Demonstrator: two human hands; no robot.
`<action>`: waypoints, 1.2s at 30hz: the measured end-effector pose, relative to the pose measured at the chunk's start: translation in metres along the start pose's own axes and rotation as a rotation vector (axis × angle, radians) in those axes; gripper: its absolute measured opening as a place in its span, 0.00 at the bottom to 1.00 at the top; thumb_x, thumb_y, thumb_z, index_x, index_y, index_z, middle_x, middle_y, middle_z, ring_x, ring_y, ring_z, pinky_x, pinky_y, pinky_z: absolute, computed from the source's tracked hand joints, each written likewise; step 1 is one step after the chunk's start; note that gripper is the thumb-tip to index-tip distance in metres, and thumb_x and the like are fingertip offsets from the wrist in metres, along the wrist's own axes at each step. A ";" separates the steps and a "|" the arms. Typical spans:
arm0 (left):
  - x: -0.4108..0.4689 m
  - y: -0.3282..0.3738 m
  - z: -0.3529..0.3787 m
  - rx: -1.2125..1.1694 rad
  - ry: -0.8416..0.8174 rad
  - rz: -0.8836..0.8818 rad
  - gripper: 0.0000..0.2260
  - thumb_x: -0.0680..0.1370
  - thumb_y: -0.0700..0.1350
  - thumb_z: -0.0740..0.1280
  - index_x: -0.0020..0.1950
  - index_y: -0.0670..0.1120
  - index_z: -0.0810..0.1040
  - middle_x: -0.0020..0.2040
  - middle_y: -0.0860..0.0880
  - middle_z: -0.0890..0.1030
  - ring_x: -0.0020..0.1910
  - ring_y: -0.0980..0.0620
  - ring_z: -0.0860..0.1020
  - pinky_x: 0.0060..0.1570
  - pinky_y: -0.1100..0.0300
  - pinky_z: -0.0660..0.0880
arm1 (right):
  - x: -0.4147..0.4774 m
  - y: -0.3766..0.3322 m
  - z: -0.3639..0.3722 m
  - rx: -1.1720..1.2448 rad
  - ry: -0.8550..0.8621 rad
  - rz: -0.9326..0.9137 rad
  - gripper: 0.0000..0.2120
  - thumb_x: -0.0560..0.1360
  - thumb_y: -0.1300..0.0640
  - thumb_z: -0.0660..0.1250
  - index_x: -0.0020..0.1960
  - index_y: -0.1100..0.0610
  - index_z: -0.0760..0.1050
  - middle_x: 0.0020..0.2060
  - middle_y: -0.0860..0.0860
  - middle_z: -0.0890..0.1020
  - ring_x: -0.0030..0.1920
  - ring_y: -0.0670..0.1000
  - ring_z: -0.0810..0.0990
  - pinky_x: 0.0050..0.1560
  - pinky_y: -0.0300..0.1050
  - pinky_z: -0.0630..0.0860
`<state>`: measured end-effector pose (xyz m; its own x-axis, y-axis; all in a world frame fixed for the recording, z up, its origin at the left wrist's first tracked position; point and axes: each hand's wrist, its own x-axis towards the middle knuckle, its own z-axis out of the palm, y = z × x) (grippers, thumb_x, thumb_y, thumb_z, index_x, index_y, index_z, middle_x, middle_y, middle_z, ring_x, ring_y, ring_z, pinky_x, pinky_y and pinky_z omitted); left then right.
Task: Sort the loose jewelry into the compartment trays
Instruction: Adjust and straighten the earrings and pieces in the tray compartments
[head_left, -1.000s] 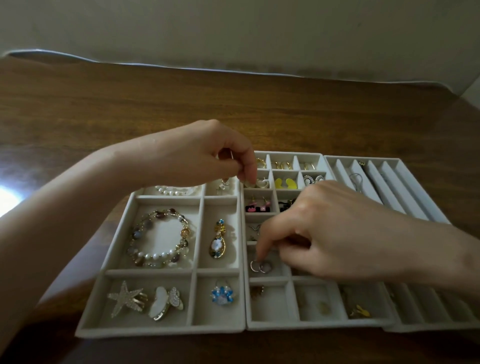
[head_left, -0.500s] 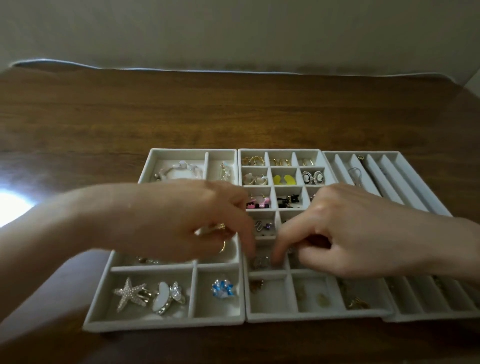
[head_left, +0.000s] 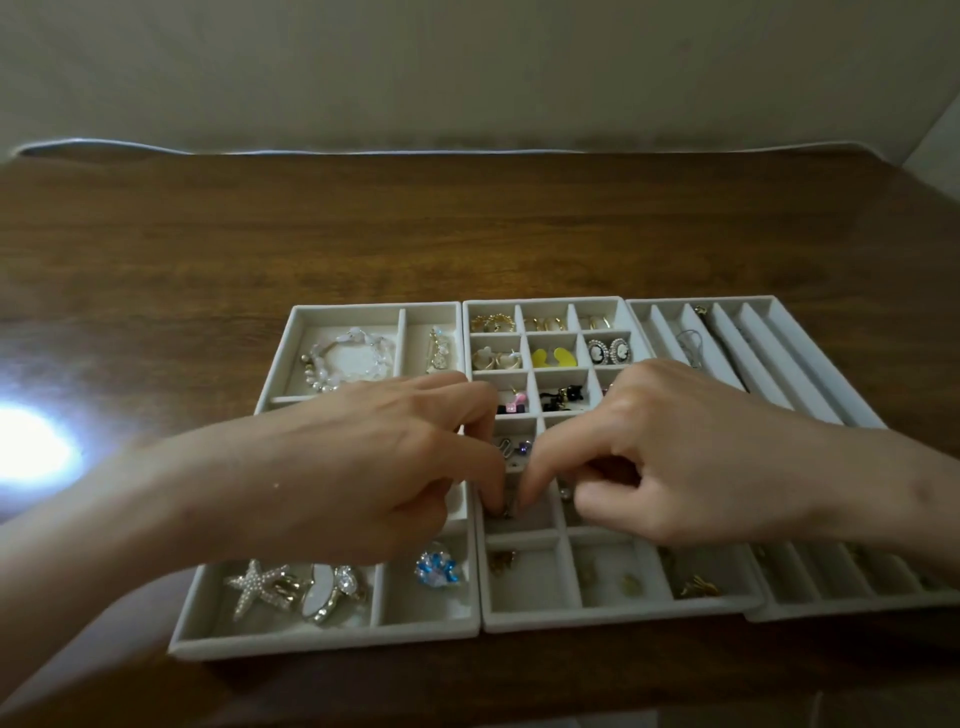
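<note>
- Your left hand (head_left: 374, 467) reaches in across the left tray (head_left: 322, 643), fingers curled, its thumb and forefinger tips down in a small compartment of the middle tray (head_left: 613, 621)
- Your right hand (head_left: 691, 457) comes over that same tray from the other side; its forefinger points down into the same compartment and its other fingers are curled under
- Between your fingertips lies a small silvery piece (head_left: 505, 513) (too small and shadowed to name), in the left column, second row from the near edge
- I cannot tell whether either hand pinches the piece or only touches it
- The three trays stand side by side, close against one another, on the brown wooden surface (head_left: 467, 234); the right tray (head_left: 831, 611) is divided into long narrow slots
- In the left tray a pearl bracelet (head_left: 345, 358) fills the far-left compartment, a starfish clip (head_left: 254, 584) and a white butterfly clip (head_left: 327, 592) share the near-left one, and a blue gem piece (head_left: 436, 569) sits in the near-right one
- In the far rows of the middle tray you can see gold hoops (head_left: 491, 323), yellow earrings (head_left: 553, 357) and cameo earrings (head_left: 608, 351), each pair in its own compartment
- A bright glare (head_left: 26, 447) lies on the surface beside your left forearm
</note>
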<state>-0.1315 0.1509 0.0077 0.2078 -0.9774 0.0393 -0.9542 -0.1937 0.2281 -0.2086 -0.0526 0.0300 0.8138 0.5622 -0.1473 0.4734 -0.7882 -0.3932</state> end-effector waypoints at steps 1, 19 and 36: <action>0.000 0.000 0.000 -0.004 -0.002 -0.002 0.18 0.70 0.45 0.54 0.52 0.59 0.77 0.44 0.59 0.64 0.42 0.64 0.65 0.36 0.63 0.71 | 0.000 0.000 0.000 0.008 0.011 -0.003 0.14 0.70 0.56 0.60 0.48 0.45 0.82 0.19 0.41 0.66 0.29 0.37 0.73 0.36 0.23 0.66; 0.001 0.000 -0.002 -0.118 -0.041 -0.058 0.16 0.71 0.48 0.55 0.53 0.59 0.76 0.45 0.62 0.68 0.48 0.64 0.69 0.44 0.67 0.70 | 0.001 0.001 0.001 -0.157 0.016 0.044 0.13 0.71 0.53 0.60 0.46 0.46 0.82 0.21 0.40 0.70 0.26 0.37 0.70 0.29 0.26 0.62; 0.004 0.003 -0.001 -0.097 -0.022 -0.057 0.18 0.70 0.48 0.53 0.52 0.57 0.78 0.43 0.61 0.67 0.45 0.65 0.68 0.41 0.62 0.72 | 0.002 0.000 0.004 -0.053 0.037 0.050 0.12 0.74 0.59 0.62 0.48 0.49 0.83 0.21 0.39 0.68 0.32 0.33 0.74 0.41 0.24 0.66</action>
<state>-0.1330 0.1468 0.0094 0.2556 -0.9668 0.0024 -0.9155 -0.2412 0.3221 -0.2084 -0.0502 0.0262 0.8484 0.5127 -0.1313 0.4481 -0.8279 -0.3373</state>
